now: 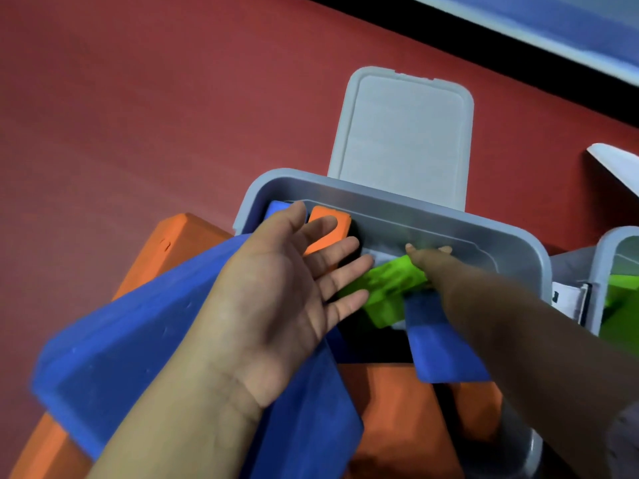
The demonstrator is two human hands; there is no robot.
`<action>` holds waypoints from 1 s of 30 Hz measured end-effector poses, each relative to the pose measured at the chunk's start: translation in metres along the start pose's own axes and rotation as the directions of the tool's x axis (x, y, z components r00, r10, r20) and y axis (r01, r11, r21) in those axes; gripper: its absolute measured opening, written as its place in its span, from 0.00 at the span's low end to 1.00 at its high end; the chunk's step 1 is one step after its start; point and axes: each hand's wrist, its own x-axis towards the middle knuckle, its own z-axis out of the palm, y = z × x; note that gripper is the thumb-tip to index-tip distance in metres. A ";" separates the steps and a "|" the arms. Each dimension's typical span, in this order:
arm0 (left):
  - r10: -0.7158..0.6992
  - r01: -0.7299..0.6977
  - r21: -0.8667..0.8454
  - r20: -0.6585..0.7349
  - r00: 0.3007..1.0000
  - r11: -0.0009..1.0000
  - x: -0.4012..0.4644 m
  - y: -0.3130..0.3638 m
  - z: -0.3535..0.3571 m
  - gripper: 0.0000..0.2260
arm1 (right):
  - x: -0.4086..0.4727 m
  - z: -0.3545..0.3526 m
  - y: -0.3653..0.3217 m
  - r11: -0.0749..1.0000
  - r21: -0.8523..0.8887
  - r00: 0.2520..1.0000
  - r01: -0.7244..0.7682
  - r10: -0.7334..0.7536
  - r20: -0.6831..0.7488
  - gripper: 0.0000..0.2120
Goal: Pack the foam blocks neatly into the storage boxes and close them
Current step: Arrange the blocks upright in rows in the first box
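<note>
Reaching into the grey plastic storage box (390,202), the right hand (446,271) has its grip closed on a green foam block (383,288); fingertips show past the block's far end, against the box's translucent far wall. The green block is matte and blurred, with its long axis running from lower left to upper right, tilted, the lower end over the box interior.

Left hand (280,299) lies flat, palm up, fingers spread, grip open and holding nothing. It rests across a large blue foam block (138,347) that leans over the box's left rim. Fingertips overlap a small orange block (332,223) standing on end in the far left corner, beside a small blue block (276,207).

Box: rounded-corner rectangular tub, smooth rim. Its lid (404,133), flat, rounded, with a raised border, lies on the red floor (121,115) behind it, touching the far rim.

Another blue block (442,347) lies under the right forearm, long axis toward the camera. An orange block (390,409) sits below it at the near side. A large orange block (173,243) lies left of the box, under the large blue one.

A second grey box (608,271) stands just right, green foam visible inside.
</note>
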 end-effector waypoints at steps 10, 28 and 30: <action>0.007 -0.007 0.016 0.001 1.000 1.000 -0.002 0.002 0.000 0.20 | 0.017 -0.024 0.018 0.968 -0.135 0.970 0.211 -0.190 0.154 0.23; 0.030 -0.031 0.090 0.011 0.999 0.995 0.003 0.000 0.007 0.19 | -0.036 -0.054 0.051 0.579 -0.251 0.621 0.775 -0.771 0.139 0.25; 0.035 -0.036 0.095 0.013 0.999 0.995 0.002 -0.001 0.007 0.20 | -0.044 -0.056 0.046 0.638 -0.201 0.668 0.743 -0.726 0.164 0.23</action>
